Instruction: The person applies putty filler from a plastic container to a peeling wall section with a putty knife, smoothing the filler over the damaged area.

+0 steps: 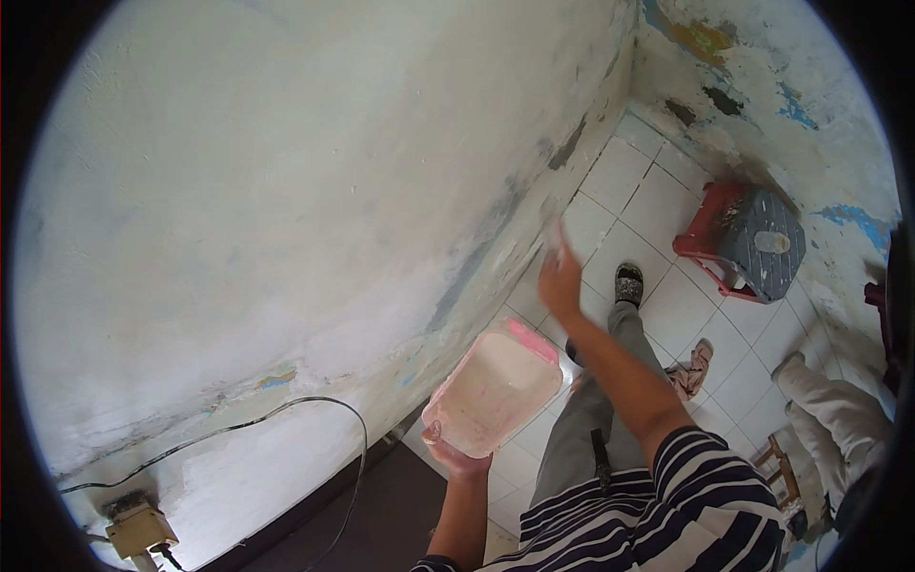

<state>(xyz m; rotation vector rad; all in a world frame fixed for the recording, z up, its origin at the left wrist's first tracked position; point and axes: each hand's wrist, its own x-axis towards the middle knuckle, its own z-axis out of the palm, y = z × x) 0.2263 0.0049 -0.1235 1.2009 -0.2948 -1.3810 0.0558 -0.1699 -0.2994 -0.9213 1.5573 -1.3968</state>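
A pink tub [498, 386], smeared inside with pale residue, is gripped at its near corner by the left hand [457, 455], the thumb set at the rim and the other fingers largely hidden. The right hand [560, 276] is held beyond the tub, close to the stained wall [286, 210]; it is blurred, and whether anything is pinched in its fingers cannot be told. A red and grey stool [758, 248] is noted to the right of that hand. A black cable [364, 440] is seen left of the left hand.
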